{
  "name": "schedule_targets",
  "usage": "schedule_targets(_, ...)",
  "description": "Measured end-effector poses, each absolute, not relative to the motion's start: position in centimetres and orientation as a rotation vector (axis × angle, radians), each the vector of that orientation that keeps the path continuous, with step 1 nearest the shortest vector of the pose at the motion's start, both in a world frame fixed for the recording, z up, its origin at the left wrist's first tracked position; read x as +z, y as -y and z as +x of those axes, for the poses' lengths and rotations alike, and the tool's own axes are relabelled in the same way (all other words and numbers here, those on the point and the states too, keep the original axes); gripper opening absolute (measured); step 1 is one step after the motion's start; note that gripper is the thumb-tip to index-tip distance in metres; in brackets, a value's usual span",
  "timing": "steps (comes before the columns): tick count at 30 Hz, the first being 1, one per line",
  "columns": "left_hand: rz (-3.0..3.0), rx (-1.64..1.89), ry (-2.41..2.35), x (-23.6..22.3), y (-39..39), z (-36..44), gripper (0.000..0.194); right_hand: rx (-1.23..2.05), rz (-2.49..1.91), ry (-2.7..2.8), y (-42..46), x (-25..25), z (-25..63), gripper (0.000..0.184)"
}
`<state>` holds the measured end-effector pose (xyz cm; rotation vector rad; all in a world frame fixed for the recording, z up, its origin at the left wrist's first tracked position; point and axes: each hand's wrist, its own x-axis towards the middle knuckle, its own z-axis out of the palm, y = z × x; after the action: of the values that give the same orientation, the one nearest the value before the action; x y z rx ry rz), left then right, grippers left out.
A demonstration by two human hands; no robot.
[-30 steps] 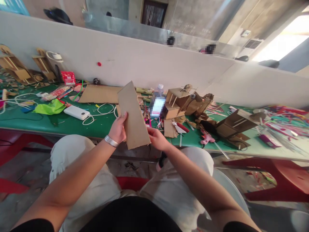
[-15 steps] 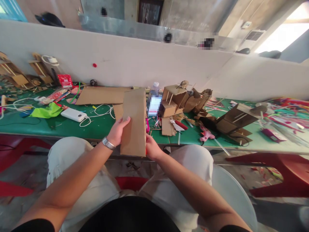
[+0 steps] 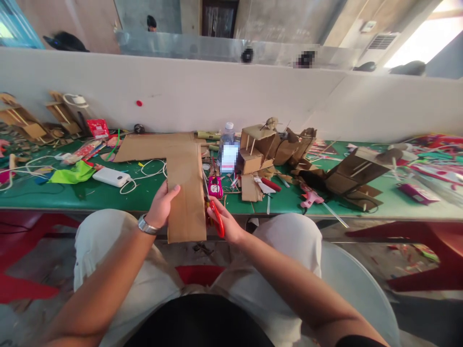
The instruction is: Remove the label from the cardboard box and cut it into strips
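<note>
A long rectangular piece of cardboard (image 3: pixel 186 207) stands in front of me, its lower end jutting past the table's near edge. My left hand (image 3: pixel 161 206) grips it by the left side, thumb on the face. Close to its right edge, my right hand (image 3: pixel 228 222) is closed round a pair of scissors (image 3: pixel 218 219) with red handles. The dark blades point away from me along that edge; I cannot tell whether they touch it. Behind the held piece lies another flat cardboard sheet (image 3: pixel 144 146), and the two overlap in view.
On the green table (image 3: pixel 152 195) lie a white power bank (image 3: pixel 111 177) with a cable, a bottle (image 3: pixel 228 132), a lit phone (image 3: pixel 229 156), a pink glue gun (image 3: pixel 310 196) and cardboard models (image 3: pixel 253 144). A pale partition (image 3: pixel 188 94) rises behind. Red stools flank me.
The held cardboard has shifted slightly left and down in view. My right hand has moved off its edge, so the red scissors now show. A pink pouch has come into fuller view.
</note>
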<state>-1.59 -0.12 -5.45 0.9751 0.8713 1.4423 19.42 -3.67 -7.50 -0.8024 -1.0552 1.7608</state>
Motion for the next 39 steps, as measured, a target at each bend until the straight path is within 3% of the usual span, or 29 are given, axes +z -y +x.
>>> schedule_targets(12, 1.243, 1.403, -0.938, -6.5, -0.2, -1.0, 0.052, 1.633, -0.861, 1.111, 3.5, -8.2, 19.0, 0.052)
schedule_targets(24, 1.284, 1.385, -0.971, -7.3, 0.0, -0.7, 0.050, 1.306, -1.001, 1.307, 3.2, -7.7, 19.1, 0.059)
schedule_targets(39, 1.258, 1.389, -0.951, -7.1, 0.3, -0.4, 0.049, 1.261, -1.014, 1.368, 3.4, -7.4, 19.3, 0.055)
